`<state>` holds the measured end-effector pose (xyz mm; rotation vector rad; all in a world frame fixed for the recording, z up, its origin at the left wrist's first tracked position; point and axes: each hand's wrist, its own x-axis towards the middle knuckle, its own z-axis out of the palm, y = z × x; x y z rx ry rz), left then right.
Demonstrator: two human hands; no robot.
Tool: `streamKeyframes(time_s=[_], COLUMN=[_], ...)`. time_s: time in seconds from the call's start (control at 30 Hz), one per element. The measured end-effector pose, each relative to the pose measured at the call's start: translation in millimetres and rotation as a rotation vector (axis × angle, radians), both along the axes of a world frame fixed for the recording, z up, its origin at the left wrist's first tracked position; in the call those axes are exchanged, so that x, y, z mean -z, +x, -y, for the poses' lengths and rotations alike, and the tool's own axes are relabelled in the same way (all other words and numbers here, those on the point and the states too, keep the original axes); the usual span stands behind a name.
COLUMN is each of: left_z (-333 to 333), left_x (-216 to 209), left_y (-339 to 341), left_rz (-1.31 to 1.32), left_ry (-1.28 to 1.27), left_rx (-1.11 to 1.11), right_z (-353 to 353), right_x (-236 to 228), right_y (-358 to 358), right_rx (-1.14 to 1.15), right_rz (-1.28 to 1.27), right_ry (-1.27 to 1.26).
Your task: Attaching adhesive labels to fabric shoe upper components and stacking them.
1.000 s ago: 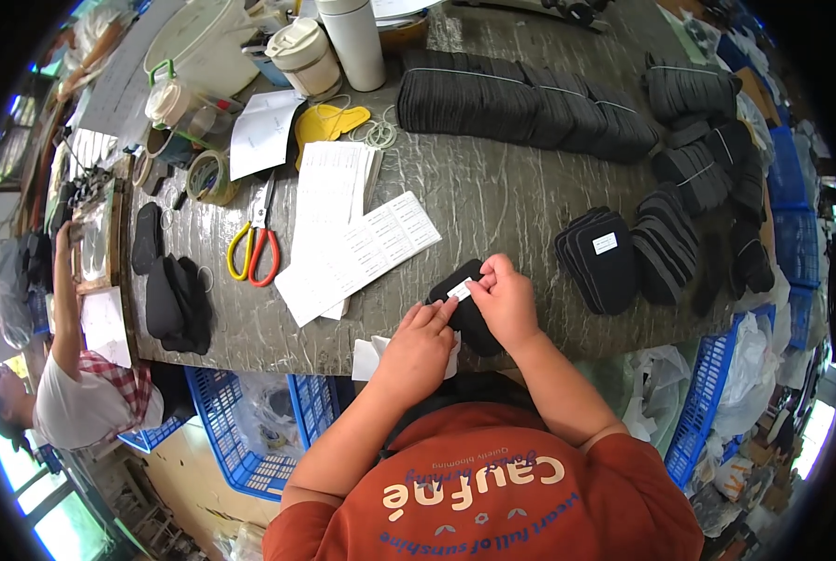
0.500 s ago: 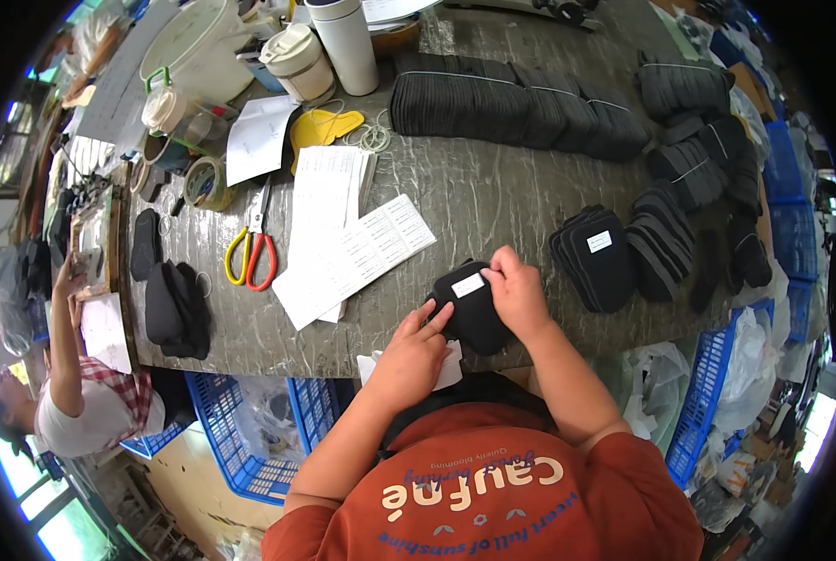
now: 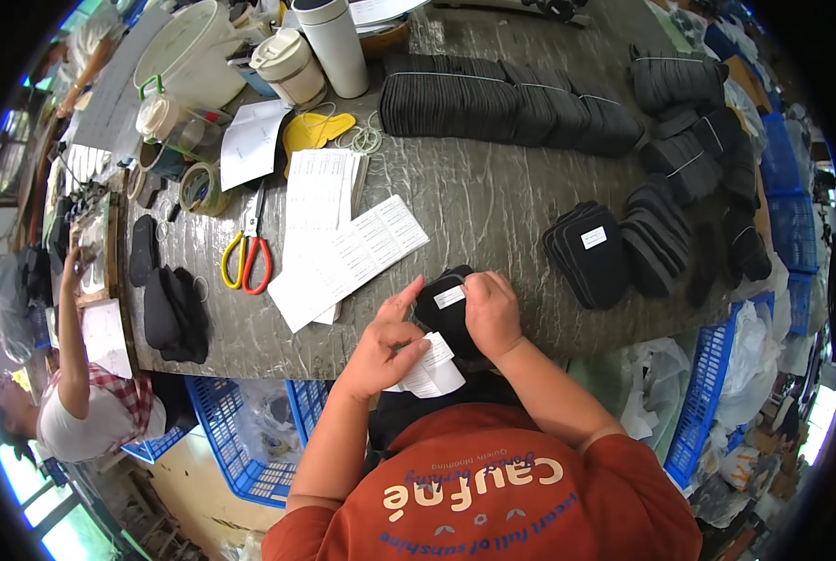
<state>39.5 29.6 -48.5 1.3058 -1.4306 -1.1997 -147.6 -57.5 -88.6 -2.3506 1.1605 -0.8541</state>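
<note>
A small stack of black, rounded fabric pads (image 3: 434,311) stands at the table's near edge in front of me. A white label (image 3: 450,296) lies on its top face. My right hand (image 3: 493,313) is closed at the upper right edge of the stack, its fingertips beside the label. In my left hand (image 3: 388,346), a folded white sheet of labels (image 3: 431,367) is pinched under the thumb, hanging over the table edge. The left index finger stretches toward the left side of the pads. Further right sits another labelled stack of black pads (image 3: 581,266).
Printed label sheets (image 3: 362,252) and scissors (image 3: 250,248) lie left of the pads. A long row of banded black pads (image 3: 502,103) runs across the back, near a white tumbler (image 3: 336,51). Blue crates (image 3: 240,449) stand below the table. At far left, another person (image 3: 86,397) reaches up.
My left hand has come off the pads and moved down and left, lifting the folded label sheet from the table edge. My right hand and the pads have shifted slightly left and nearer.
</note>
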Motion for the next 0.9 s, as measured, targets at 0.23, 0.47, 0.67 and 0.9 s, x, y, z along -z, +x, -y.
streamKeyframes(time_s=[0.23,0.47,0.67,0.9], left_z=[14.4,14.4,5.5,-3.8], left_x=[17.2,11.9,21.3,12.6], left_y=[-13.1,-21.7,-40.9,-52.0], left_rz=[0.145,0.310,0.314,0.217], left_ry=[0.099,0.062,0.020,0.046], left_rx=[0.051,0.067,-0.116,-0.296], right_z=[-13.1,43.8,94.1,-9.3], right_x=[21.7,-50.0,-98.0,-48.6], right_y=[-5.3,-72.4,-107.9,-27.8], right_rx=[0.058,0.340,0.364,-0.140], right_rz=[0.314,0.227,-0.241,0.173], right_ry=[0.008,-0.014,-0.475,0.895])
